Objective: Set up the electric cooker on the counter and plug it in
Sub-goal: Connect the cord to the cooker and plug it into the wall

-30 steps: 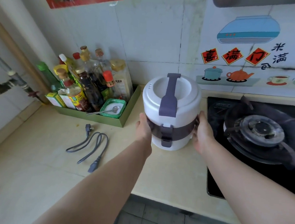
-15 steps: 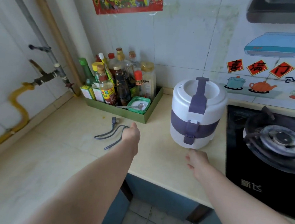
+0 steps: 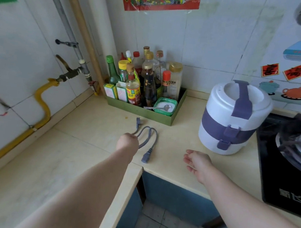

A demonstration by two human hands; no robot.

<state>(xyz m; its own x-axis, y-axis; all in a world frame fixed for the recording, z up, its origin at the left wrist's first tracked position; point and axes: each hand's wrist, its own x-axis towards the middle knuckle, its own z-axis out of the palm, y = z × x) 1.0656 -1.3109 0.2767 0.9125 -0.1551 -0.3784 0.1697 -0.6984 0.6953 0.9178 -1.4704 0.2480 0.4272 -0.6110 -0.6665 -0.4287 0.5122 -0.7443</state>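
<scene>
The white electric cooker (image 3: 221,119) with a purple band, strap handle and latch stands upright on the beige counter (image 3: 173,139), just left of the gas stove. A grey power cord (image 3: 149,140) lies looped on the counter to its left, wall plug toward the tray, appliance connector toward the counter edge. My left hand (image 3: 127,143) rests on the cord's left strand, fingers curled around it. My right hand (image 3: 197,161) hovers over the counter in front of the cooker, fingers loosely apart, holding nothing.
A green tray (image 3: 141,111) of sauce bottles and a small salt tub with a spoon sits against the back wall. A black gas stove (image 3: 286,160) is at the right. Pipes and a yellow gas hose (image 3: 44,103) run along the left wall. The counter forms an inner corner.
Both hands let go of the cooker, which stays on the counter. My left hand moved left onto the cord and closed on it. My right hand drew back toward the counter edge.
</scene>
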